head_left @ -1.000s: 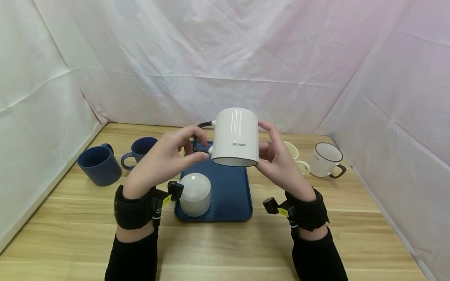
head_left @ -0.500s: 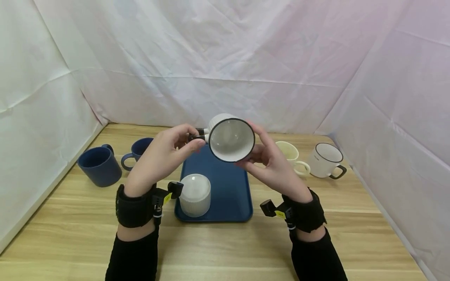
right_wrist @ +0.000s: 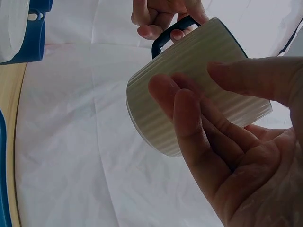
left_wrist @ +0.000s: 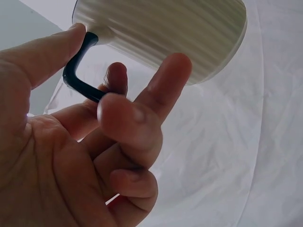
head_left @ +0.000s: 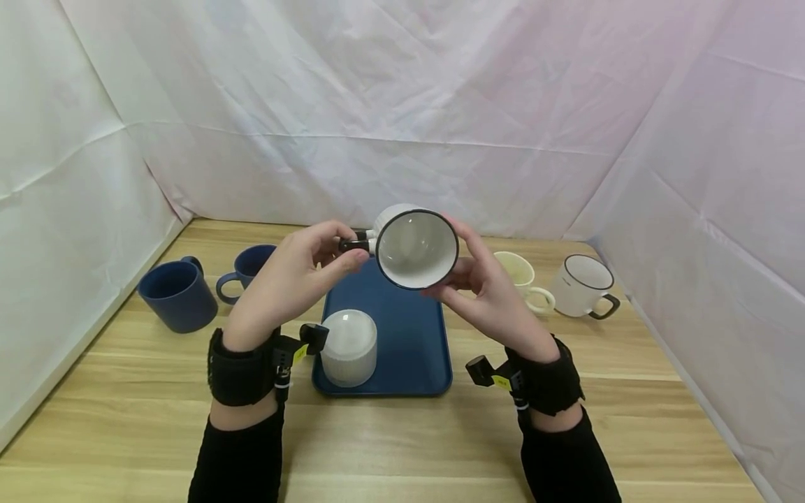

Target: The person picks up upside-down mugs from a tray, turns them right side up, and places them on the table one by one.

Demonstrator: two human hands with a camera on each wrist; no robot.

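At frame centre, the ribbed white mug point(head_left: 415, 248) hung between both hands: left hand point(head_left: 286, 283) pinched its black handle point(head_left: 353, 244), right hand point(head_left: 487, 290) cupped its side with curled fingers.

White ribbed mug point(head_left: 415, 248), black handle point(head_left: 354, 244)

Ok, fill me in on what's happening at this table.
A person holds a white ribbed mug in the air with both hands, its mouth tipped toward the head camera. The left hand pinches the black handle; the right hand cups the mug's side. Below sits a blue tray with another white mug upside down on it. Two blue mugs stand to the left, a cream mug and a black-rimmed white mug to the right.
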